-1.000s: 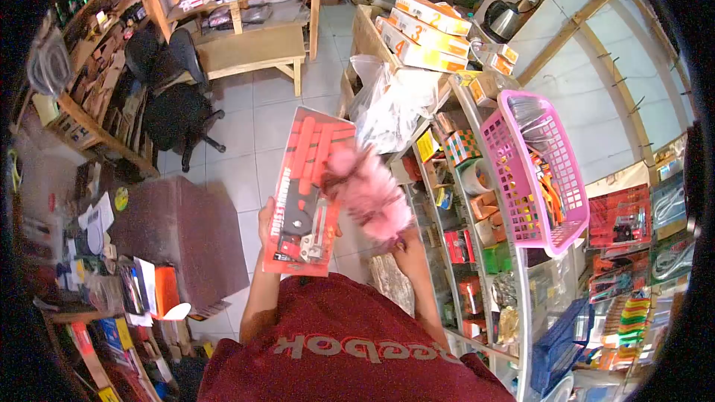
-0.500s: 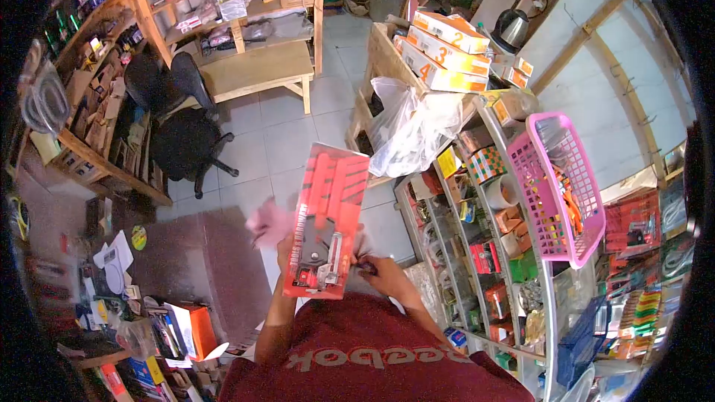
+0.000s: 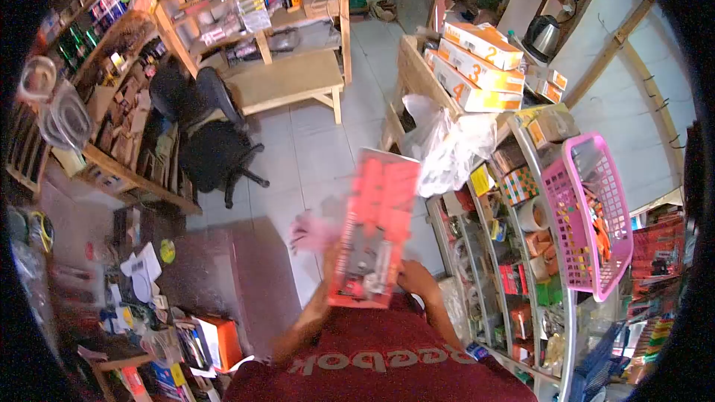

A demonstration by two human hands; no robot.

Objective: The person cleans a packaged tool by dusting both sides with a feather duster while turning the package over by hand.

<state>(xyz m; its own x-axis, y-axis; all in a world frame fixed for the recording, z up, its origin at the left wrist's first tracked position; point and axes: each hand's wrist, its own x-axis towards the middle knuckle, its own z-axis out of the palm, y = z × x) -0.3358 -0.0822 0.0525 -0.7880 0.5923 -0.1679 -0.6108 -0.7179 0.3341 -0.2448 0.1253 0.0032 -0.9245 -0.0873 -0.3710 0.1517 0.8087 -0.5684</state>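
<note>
In front of my chest is a long red tool package (image 3: 378,216) with pictures and lettering on its face, tilted and blurred by motion. My left hand (image 3: 328,268) grips its lower left edge, with most of its fingers behind it. My right hand (image 3: 418,280) is curled at the lower right edge. The package hides its fingertips and whatever they hold. Left of the package, a blurred pink thing (image 3: 313,232) like cloth or a glove shows; its exact kind is unclear.
Right of me stands a glass-sided shelf counter (image 3: 477,253) with a pink basket (image 3: 577,253) on it. White-orange boxes (image 3: 480,67) are stacked ahead. A black office chair (image 3: 216,152) and a wooden bench (image 3: 287,82) stand ahead left. A brown tabletop (image 3: 261,283) lies nearer left.
My view has swung left, so the room appears shifted right. The package stays in my left hand. My right hand has moved closer against it, and the dark item seen at its fingers is now hidden.
</note>
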